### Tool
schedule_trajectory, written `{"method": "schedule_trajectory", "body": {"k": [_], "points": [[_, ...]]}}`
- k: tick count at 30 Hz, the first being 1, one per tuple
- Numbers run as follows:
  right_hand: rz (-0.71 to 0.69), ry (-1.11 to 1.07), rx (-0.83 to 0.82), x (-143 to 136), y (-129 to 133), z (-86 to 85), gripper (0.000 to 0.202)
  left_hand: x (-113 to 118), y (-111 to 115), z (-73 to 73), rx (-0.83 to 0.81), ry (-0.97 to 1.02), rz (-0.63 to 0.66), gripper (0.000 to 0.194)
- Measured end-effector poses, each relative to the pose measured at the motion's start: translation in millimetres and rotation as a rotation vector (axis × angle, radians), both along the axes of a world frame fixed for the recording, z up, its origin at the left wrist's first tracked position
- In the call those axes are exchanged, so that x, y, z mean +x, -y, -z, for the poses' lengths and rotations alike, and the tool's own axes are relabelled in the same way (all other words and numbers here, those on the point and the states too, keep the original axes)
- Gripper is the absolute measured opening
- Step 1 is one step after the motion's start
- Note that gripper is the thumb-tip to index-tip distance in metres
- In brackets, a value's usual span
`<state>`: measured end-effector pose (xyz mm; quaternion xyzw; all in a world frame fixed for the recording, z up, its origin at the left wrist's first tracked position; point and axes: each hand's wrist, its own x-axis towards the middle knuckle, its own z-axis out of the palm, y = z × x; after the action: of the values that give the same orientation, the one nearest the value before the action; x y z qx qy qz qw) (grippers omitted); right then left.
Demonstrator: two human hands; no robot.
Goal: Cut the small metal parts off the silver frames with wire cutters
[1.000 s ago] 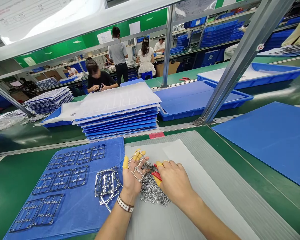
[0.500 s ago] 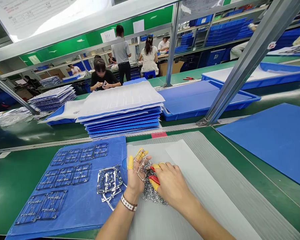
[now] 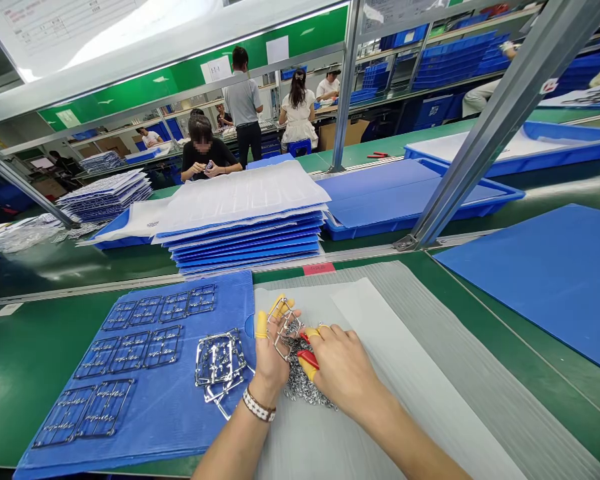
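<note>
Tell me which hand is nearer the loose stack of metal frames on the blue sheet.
Left. The left hand sits just right of the stack of metal frames; the right hand is farther right, beyond the left.

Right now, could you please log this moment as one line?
left hand: holds metal frame | right hand: grips red-handled cutters | beneath: pile of small metal parts

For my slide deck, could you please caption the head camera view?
Left hand holds a metal frame while right hand grips red-handled cutters over a pile of small metal parts.
</note>
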<state>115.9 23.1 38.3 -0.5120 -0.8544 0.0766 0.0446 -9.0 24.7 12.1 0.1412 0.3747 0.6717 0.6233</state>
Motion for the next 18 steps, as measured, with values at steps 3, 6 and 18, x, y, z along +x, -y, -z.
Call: {"method": "schedule_trajectory", "body": {"k": [3,6,18], "points": [[0.011,0.018,0.015,-2.9,1.0,-2.4,0.021,-0.3,-0.8,2.4,-0.001,-0.016,-0.011,0.052],[0.006,0.017,0.05,-4.9,2.1,-2.7,0.022,-1.0,-1.4,2.0,0.001,-0.021,-0.019,0.053],[0.137,-0.43,0.111,47.4,-3.8,11.0,0.028,5.1,5.6,9.9,0.18,-0.409,0.152,0.049]]}}
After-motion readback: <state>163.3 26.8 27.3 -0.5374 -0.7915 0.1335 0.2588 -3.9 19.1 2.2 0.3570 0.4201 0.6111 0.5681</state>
